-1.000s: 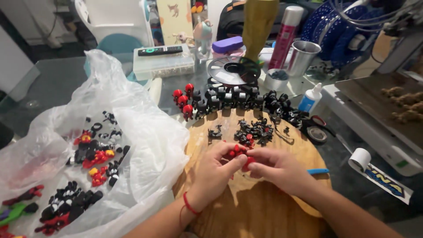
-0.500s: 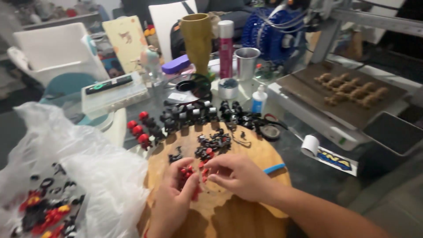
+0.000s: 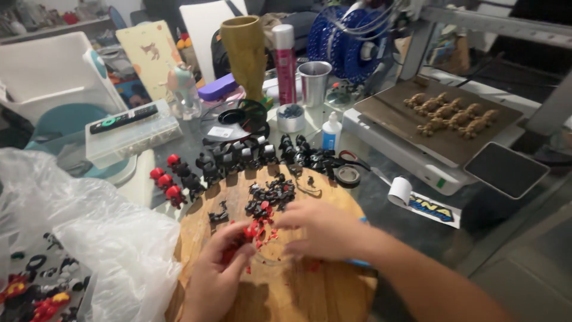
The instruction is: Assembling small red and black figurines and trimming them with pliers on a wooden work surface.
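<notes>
Fingers (image 3: 241, 238) of two hands pinch one small red piece (image 3: 251, 229).

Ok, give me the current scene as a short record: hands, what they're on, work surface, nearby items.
left hand: pinching small red and black parts
right hand: resting over the board beside those parts; whether it holds anything cannot be told
surface: round wooden board
on board: pile of black pieces
behind board: row of black and red figures
left side: clear plastic bag

Olive vase (image 3: 245, 50), metal cup (image 3: 313, 76), blue spool (image 3: 350, 45), glue bottle (image 3: 331, 132).
</notes>
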